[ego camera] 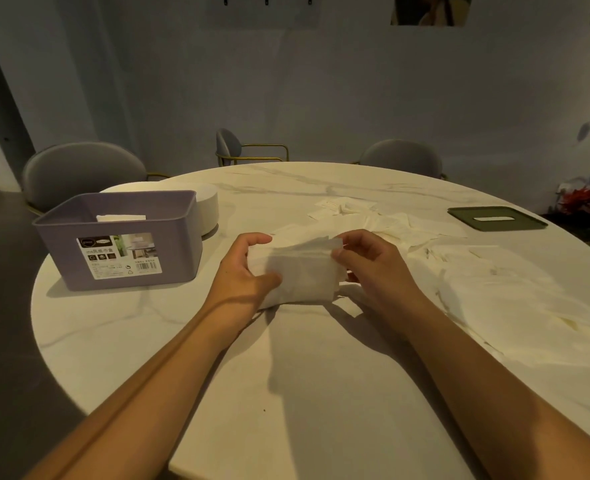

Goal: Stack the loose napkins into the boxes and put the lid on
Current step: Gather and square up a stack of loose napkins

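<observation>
Both hands clamp a small stack of white napkins [300,271] above the table's [286,393] centre: left hand [243,273] cupping one end, right hand [373,263] pinching the other. Squaring the edges first would help it drop cleanly into the open purple box [120,237], near left. The green lid [496,218] lies far right, beyond loose napkins [477,289].

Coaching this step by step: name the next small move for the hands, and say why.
Probably carry the napkin stack, held at its ends by the left hand and right hand, left into the open purple box. It looks squared up, the box has room, and the green lid lies apart.
</observation>
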`<action>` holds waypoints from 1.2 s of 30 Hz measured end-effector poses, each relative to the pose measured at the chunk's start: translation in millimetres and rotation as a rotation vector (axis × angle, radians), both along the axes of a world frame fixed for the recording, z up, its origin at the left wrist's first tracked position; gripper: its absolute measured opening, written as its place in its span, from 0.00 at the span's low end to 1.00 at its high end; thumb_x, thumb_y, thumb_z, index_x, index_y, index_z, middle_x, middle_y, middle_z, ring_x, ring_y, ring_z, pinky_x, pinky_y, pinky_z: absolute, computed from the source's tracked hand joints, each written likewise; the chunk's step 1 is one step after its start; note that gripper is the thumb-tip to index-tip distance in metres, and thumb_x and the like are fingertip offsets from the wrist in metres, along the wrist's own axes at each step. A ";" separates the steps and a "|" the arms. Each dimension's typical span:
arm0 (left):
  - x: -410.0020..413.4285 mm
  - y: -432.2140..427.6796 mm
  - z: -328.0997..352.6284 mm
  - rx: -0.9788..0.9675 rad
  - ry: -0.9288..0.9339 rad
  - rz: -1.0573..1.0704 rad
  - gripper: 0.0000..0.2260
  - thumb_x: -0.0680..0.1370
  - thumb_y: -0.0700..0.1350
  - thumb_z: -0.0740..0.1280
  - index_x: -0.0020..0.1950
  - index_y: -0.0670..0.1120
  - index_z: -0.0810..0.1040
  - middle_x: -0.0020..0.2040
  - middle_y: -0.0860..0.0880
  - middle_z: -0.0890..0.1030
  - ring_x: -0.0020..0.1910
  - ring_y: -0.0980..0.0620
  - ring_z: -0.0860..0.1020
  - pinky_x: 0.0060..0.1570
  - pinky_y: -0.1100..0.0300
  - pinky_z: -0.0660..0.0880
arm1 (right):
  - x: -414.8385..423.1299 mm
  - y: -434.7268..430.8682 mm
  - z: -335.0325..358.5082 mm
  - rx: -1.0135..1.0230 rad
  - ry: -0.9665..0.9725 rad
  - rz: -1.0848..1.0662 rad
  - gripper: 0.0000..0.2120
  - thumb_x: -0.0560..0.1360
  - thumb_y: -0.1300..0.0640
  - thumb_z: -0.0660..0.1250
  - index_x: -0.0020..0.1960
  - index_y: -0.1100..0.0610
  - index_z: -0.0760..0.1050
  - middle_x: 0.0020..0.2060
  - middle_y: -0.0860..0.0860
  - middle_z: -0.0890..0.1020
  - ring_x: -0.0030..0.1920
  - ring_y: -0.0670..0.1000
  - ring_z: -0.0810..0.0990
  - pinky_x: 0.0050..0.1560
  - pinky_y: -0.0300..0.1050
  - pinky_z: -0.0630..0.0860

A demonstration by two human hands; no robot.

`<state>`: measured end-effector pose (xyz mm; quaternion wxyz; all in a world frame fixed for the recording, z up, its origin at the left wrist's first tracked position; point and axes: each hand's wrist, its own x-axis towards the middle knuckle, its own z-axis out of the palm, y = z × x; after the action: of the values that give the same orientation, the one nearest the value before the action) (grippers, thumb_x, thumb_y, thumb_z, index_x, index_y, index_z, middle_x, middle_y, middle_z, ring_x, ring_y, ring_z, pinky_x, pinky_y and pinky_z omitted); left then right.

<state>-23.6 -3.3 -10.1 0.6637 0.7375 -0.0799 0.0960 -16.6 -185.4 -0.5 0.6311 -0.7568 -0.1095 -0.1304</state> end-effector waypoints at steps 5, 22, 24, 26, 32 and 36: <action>0.2 2.9 -0.4 -0.101 0.009 -0.005 0.20 0.73 0.28 0.66 0.55 0.52 0.72 0.48 0.48 0.76 0.43 0.49 0.75 0.29 0.66 0.74 | -3.6 -1.0 2.8 0.007 0.084 -0.046 0.11 0.74 0.65 0.66 0.38 0.53 0.81 0.36 0.46 0.82 0.40 0.48 0.80 0.47 0.46 0.80; -1.4 -0.5 1.7 -0.087 0.071 0.030 0.20 0.73 0.32 0.68 0.52 0.57 0.72 0.53 0.47 0.75 0.49 0.43 0.76 0.36 0.47 0.81 | -1.7 -1.1 -3.3 -0.274 0.057 0.005 0.07 0.71 0.55 0.73 0.48 0.48 0.79 0.51 0.39 0.77 0.50 0.40 0.76 0.49 0.32 0.73; -2.2 0.2 1.9 -0.124 0.054 0.013 0.20 0.73 0.31 0.68 0.52 0.56 0.73 0.53 0.47 0.75 0.50 0.42 0.77 0.36 0.48 0.81 | 0.4 -1.6 -4.9 -0.266 0.039 -0.039 0.05 0.71 0.56 0.73 0.46 0.52 0.80 0.52 0.38 0.76 0.50 0.38 0.75 0.48 0.30 0.70; -3.3 1.4 1.7 -0.165 0.048 -0.009 0.20 0.73 0.29 0.67 0.52 0.55 0.73 0.51 0.48 0.76 0.49 0.44 0.77 0.37 0.49 0.81 | 2.3 -4.4 -6.1 -0.237 0.053 -0.040 0.04 0.70 0.58 0.74 0.44 0.54 0.81 0.52 0.39 0.77 0.51 0.39 0.75 0.53 0.33 0.71; -3.9 1.9 -1.4 -0.093 0.060 -0.069 0.22 0.72 0.31 0.69 0.58 0.53 0.72 0.57 0.44 0.75 0.54 0.42 0.76 0.45 0.49 0.81 | 1.3 -7.3 -6.2 -0.320 0.138 0.049 0.12 0.71 0.57 0.72 0.54 0.54 0.79 0.62 0.43 0.74 0.60 0.44 0.72 0.62 0.43 0.68; -5.0 2.2 -0.3 -0.131 0.057 -0.074 0.18 0.70 0.34 0.70 0.54 0.53 0.76 0.57 0.42 0.75 0.54 0.38 0.76 0.43 0.42 0.81 | -2.9 -5.6 -3.5 -0.237 0.098 0.079 0.09 0.72 0.60 0.71 0.52 0.54 0.80 0.58 0.40 0.77 0.58 0.44 0.75 0.67 0.50 0.70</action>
<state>-28.5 -1.1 -10.4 0.7157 0.6914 -0.0820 0.0554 -19.5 -191.0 -4.0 0.5463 -0.8268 -0.1228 -0.0545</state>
